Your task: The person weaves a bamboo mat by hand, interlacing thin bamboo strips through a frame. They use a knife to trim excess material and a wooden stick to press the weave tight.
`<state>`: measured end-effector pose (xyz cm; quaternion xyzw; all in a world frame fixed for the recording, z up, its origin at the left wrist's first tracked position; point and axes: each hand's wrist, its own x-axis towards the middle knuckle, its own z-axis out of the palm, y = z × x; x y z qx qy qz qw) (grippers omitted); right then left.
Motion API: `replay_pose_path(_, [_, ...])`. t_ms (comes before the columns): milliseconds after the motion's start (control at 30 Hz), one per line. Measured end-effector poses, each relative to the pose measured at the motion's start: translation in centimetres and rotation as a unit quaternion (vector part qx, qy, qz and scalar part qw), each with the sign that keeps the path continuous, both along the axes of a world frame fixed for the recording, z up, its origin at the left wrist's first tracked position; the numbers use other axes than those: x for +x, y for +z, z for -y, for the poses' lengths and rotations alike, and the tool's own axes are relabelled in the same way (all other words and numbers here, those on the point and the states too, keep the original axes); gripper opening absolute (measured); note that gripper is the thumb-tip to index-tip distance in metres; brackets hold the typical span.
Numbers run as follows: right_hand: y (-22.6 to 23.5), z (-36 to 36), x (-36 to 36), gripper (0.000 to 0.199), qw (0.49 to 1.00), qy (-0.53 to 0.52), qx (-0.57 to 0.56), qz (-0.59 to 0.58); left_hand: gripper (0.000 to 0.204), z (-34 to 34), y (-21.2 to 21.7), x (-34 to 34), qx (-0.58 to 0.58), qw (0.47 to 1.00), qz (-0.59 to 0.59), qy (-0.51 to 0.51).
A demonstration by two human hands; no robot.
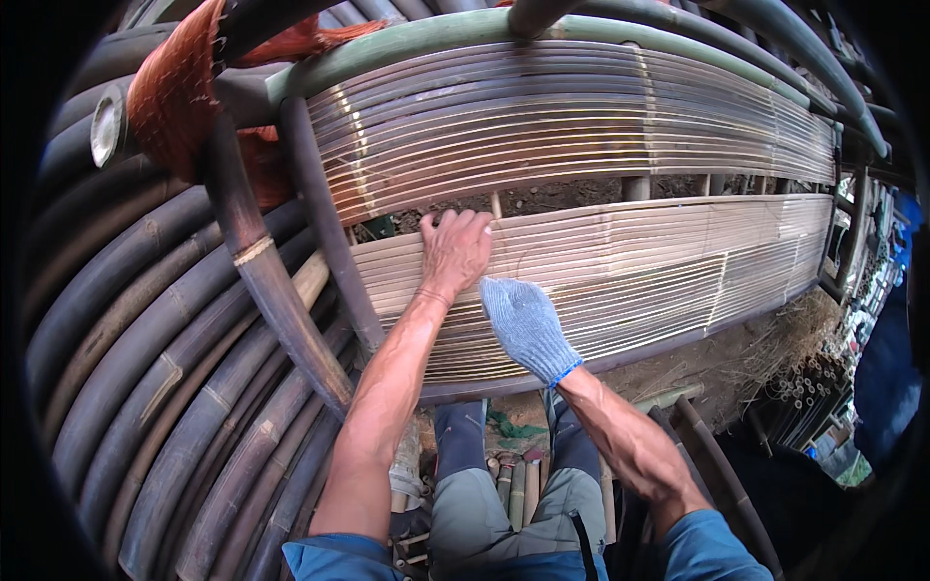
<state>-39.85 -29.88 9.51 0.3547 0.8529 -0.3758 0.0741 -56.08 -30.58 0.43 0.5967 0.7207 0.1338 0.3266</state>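
Bamboo slats (668,237), split thin and laid side by side, stretch across a bamboo frame below me. My left hand (455,252), bare, curls its fingers over the far edge of the nearer band of slats, beside the open gap. A grey knitted glove with a blue cuff covers my right hand (526,331). That hand is closed and rests against the slats just right of the left one; whatever it may hold is hidden. Past the gap lies a second band of slats (504,116), bordered by a green bamboo pole (417,53).
Dark bamboo poles (145,387) are stacked at the left. A dark upright pole (276,290) and orange cloth (179,92) stand near the frame's left end. Cut bamboo pieces (523,489) lie between my legs. A bundle of thin bamboo tubes (799,382) sits at the right.
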Motion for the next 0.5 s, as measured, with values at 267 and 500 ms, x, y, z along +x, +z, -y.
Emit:
replay_pose_path(267, [-1.4,-3.7,9.4,0.03,0.994,-0.027,-0.101,0.026,0.027,-0.7,-0.4,0.6,0.003,1.0,-0.007,-0.025])
replay_pose_path(500, [-1.4,0.4,25.3,0.026,0.872,-0.399,-0.26,0.109,0.035,0.0,-0.6,-0.1,-0.024,0.998,-0.046,-0.023])
